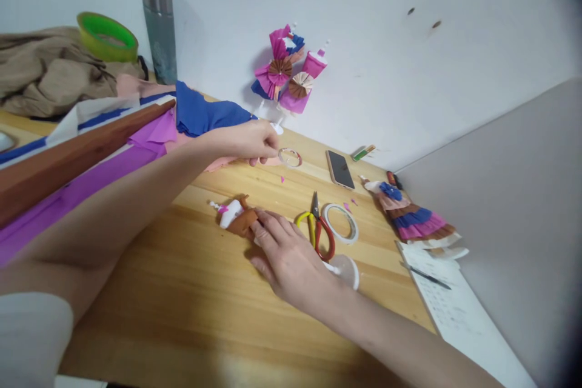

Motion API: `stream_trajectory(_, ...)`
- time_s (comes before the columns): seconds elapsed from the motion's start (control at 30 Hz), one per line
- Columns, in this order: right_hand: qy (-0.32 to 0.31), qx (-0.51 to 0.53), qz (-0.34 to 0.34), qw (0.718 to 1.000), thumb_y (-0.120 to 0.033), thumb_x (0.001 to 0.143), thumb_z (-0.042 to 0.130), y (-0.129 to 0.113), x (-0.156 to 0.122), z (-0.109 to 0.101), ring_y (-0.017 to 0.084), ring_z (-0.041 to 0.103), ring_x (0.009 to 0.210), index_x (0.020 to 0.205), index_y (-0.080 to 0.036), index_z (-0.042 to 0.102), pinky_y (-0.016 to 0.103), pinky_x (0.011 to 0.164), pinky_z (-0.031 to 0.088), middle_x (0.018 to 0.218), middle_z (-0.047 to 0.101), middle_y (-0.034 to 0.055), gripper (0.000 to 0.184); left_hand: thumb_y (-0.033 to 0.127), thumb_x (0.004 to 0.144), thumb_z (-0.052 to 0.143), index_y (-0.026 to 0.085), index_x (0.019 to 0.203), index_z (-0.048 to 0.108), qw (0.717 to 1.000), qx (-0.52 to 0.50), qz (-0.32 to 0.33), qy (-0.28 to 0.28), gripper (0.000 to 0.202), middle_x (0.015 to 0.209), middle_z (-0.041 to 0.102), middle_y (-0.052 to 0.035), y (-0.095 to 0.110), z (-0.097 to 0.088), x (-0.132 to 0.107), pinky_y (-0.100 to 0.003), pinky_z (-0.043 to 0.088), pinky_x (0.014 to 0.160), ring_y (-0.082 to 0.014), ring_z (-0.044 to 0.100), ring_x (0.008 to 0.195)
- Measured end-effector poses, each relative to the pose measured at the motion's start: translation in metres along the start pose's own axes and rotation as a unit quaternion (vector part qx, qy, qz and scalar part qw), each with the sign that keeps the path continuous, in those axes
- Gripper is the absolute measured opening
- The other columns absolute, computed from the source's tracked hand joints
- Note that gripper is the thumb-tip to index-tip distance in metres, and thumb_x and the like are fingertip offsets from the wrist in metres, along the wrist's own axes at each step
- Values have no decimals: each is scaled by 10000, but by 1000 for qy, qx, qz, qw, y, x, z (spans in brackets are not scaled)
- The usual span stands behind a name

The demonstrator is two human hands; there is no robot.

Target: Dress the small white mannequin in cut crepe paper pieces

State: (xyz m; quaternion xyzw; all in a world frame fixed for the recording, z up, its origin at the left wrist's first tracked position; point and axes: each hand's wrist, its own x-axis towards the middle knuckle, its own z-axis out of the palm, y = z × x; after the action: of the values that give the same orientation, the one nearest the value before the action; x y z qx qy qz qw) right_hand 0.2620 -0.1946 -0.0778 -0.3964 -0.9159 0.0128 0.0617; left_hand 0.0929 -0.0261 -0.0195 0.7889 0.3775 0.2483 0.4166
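Observation:
On the table in front of me lies a small white dress form [230, 213] on its side, with brown crepe paper [242, 222] wrapped around its body. My right hand [288, 251] is closed over the wrapped part, and the form's round base [349, 271] sticks out beyond my wrist. Farther back, my left hand [261, 142] is curled close to a roll of clear tape [290, 158]. Its fingertips point down, and what they pinch, if anything, is hidden. Scissors [318, 227] with yellow and red handles lie right of my right hand, beside a white tape roll [341, 223].
Blue [209, 114], brown [86, 160] and purple crepe paper [86, 197] spread at left. Behind stand a bottle [159, 30] and a green tape roll [108, 36]. A phone [339, 169], decorated forms [291, 70], a layered paper dress [416, 215] and a notebook [454, 309] with a pen [427, 277] are around.

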Motion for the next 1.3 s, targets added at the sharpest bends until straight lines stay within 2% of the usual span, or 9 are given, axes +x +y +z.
stream_trajectory(0.13, 32, 78, 45, 995, -249, 930, 507, 7, -3, -2, 328, 536, 1259, 1355, -80, 516, 516, 1006, 511, 1404, 537, 221, 457, -41, 517, 694, 178, 682, 776, 990, 18, -20, -141, 287, 545, 647, 0, 1, 2, -6, -219, 368, 443, -132, 534, 420)
stream_trajectory(0.23, 40, 107, 103, 988, -270, 926, 526, 12, -6, 2, 330, 583, 1211, 1367, -79, 503, 505, 967, 542, 1358, 573, 216, 481, -22, 484, 706, 220, 745, 791, 964, 111, -19, -241, 365, 604, 676, 16, -2, 4, -7, -212, 370, 491, -136, 550, 514)
stream_trajectory(0.37, 31, 138, 137, 980, -274, 906, 572, 14, -10, 7, 318, 641, 1096, 1395, -59, 472, 479, 879, 585, 1233, 629, 214, 543, 58, 575, 694, 187, 784, 756, 902, 198, -12, -384, 253, 714, 702, 24, -5, 11, -4, -199, 394, 585, -123, 572, 643)
stream_trajectory(0.47, 51, 130, 124, 982, -238, 862, 634, 16, -14, 9, 318, 630, 1078, 1437, -78, 425, 472, 853, 592, 1213, 607, 210, 633, 83, 663, 646, 156, 706, 686, 875, 219, -4, -432, 94, 643, 651, 26, -4, 15, -2, -205, 385, 587, -116, 543, 626)
stream_trajectory(0.6, 88, 98, 86, 987, -144, 817, 653, 20, -17, 13, 298, 610, 1016, 1506, -148, 318, 441, 790, 601, 1135, 584, 168, 766, 78, 707, 599, 158, 683, 625, 876, 229, 23, -424, 88, 626, 610, 33, 0, 17, -1, -204, 373, 586, -111, 519, 613)
stream_trajectory(0.77, 95, 75, 57, 991, -159, 841, 638, 21, -17, 15, 294, 600, 981, 1562, -193, 168, 438, 767, 599, 1111, 565, 155, 861, 114, 752, 571, 154, 719, 601, 895, 252, 62, -363, 60, 690, 604, 18, -2, 14, 3, -200, 382, 624, -114, 532, 664)
stream_trajectory(1.03, 59, 101, 103, 988, -182, 827, 650, 21, -18, 7, 320, 634, 1022, 1582, -235, 73, 460, 773, 595, 1171, 600, 157, 951, 165, 751, 547, 170, 710, 539, 924, 122, 57, -358, 42, 636, 541, 34, -12, 17, 10, -208, 415, 604, -118, 515, 629)
stream_trajectory(1.17, 66, 113, 109, 985, -197, 839, 656, 25, -17, 6, 325, 649, 1061, 1579, -259, 43, 462, 821, 579, 1260, 623, 159, 963, 149, 736, 549, 162, 710, 574, 925, 137, 91, -342, 38, 671, 607, 18, -9, 24, 8, -214, 412, 649, -116, 539, 648)
stream_trajectory(1.3, 61, 108, 127, 984, -203, 835, 667, 29, -18, 7, 324, 673, 1010, 1579, -223, 75, 455, 826, 569, 1240, 667, 155, 950, 142, 730, 566, 153, 718, 615, 923, 185, 125, -314, 52, 700, 633, 8, -2, 25, 6, -212, 388, 645, -118, 545, 676)
